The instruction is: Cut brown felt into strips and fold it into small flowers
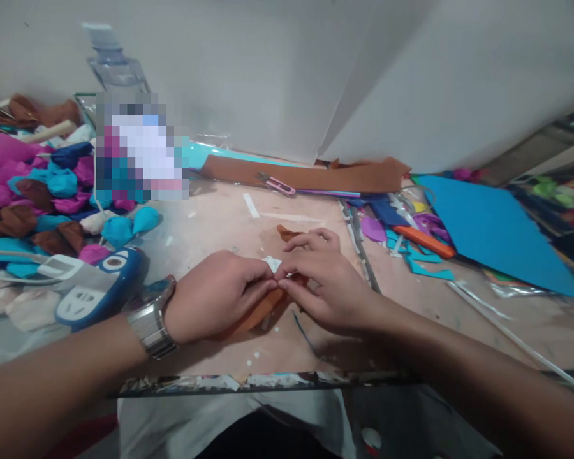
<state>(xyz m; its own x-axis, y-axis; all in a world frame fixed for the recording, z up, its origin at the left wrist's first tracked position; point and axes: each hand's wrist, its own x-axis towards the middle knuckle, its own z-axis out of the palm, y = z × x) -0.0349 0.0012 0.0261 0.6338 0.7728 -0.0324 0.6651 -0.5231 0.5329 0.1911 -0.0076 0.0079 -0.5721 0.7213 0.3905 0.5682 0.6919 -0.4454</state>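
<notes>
At the middle of the table, my left hand (215, 290) and my right hand (323, 280) meet fingertip to fingertip. Both are closed in a pinch on an orange-brown piece of thin sheet material (256, 315), paper or cloth, which runs below my fingers. A small white bit (272, 262) shows between the two hands; I cannot make out what it is. Just beyond my right fingers pokes a crumpled brown scrap (287, 233). My hands hide much of the held piece. A metal-banded watch (155, 322) circles my left wrist.
Coloured wrapped bundles (57, 182) pile up at the left, beside a blue-and-white power strip (100, 290). A pink craft knife (280, 185) lies on a long brown strip (316, 175) at the back. Rightward are an orange cutter (423, 241) and a blue sheet (497, 236).
</notes>
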